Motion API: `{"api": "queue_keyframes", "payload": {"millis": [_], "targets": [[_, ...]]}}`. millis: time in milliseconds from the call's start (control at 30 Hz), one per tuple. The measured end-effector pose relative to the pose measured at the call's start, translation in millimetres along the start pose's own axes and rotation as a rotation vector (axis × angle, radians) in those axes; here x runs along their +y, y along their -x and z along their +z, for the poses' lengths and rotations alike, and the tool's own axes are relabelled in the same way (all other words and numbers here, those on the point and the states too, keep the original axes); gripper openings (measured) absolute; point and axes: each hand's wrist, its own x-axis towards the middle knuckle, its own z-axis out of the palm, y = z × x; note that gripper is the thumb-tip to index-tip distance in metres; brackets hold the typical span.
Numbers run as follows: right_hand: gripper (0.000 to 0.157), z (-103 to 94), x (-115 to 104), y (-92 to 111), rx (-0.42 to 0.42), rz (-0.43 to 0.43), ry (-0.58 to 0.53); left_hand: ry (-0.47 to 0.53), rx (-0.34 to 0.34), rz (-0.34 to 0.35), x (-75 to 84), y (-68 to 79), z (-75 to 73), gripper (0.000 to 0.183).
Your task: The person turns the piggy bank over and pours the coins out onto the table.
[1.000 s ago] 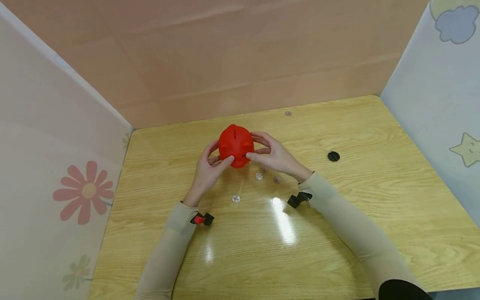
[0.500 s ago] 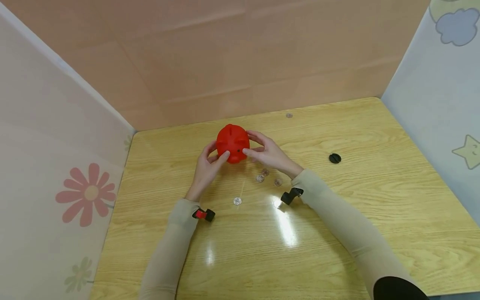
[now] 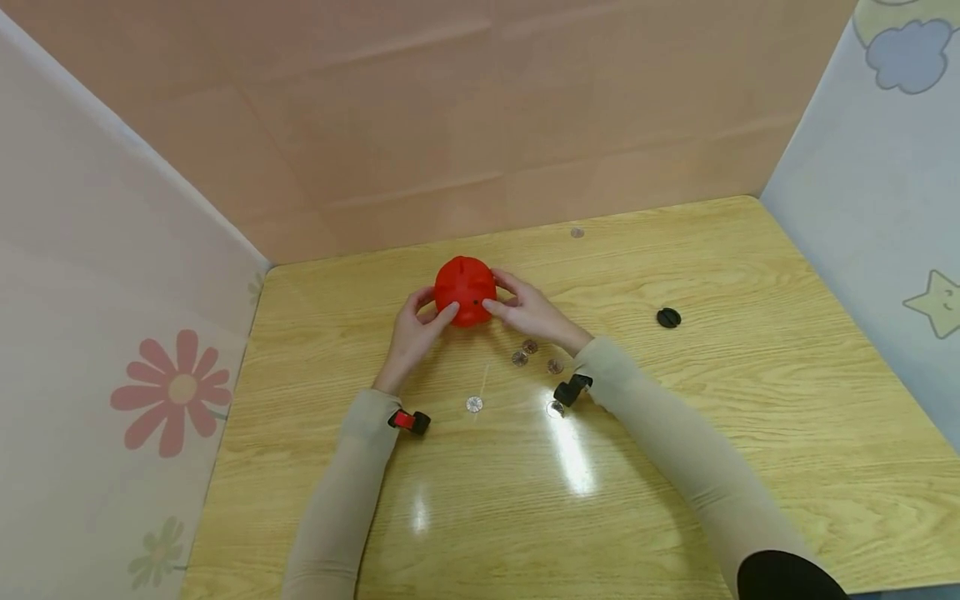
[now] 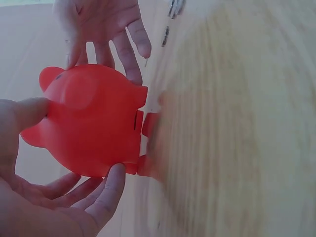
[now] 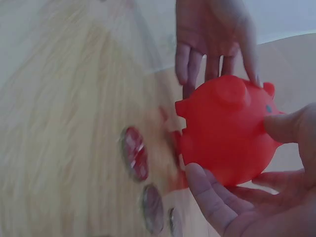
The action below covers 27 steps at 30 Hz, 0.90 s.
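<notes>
A red piggy bank (image 3: 465,289) is held between both hands toward the back of the table, its snout facing the person and its coin slot on top. My left hand (image 3: 412,332) grips its left side, thumb at the face and fingers around the flank. On the other side, my right hand (image 3: 536,317) holds it the same way, thumb beside an eye. In the left wrist view the feet of the piggy bank (image 4: 98,123) are close over the wooden surface, where their red reflection shows. Two silvery coins (image 3: 520,358) lie just in front, touching or overlapping.
More coins lie around: one by the right wrist (image 3: 555,366), one nearer the front (image 3: 474,404), one in the glare (image 3: 555,408) and another by the back edge (image 3: 577,232). A black round disc (image 3: 668,317) rests at right. Printed panels enclose the wooden table (image 3: 750,400).
Both hands have brought the piggy bank slightly left and down toward the table. The two coins in front show more fully now. The grip of both hands stays the same.
</notes>
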Motion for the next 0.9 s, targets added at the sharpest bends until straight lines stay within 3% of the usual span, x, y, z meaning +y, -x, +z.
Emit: {"api": "queue_keyframes", "payload": {"millis": [467,667,767,900], "targets": [[0.073,0.1,4,2,-0.005,-0.013,0.023,-0.009,-0.027,-0.003,-4.1,1.5,0.5,0.076],[0.054,-12.2,8,14,0.043,0.012,-0.017,-0.029,-0.071,-0.023,-7.9,6.2,1.0,0.075],[0.042,-24.2,6,28,0.081,0.012,-0.002,-0.081,-0.083,-0.005,-9.6,13.0,-2.1,0.074],[0.04,-42.1,6,56,0.123,-0.005,0.172,-0.243,-0.1,0.031,-13.9,29.3,-11.5,0.074]]}}
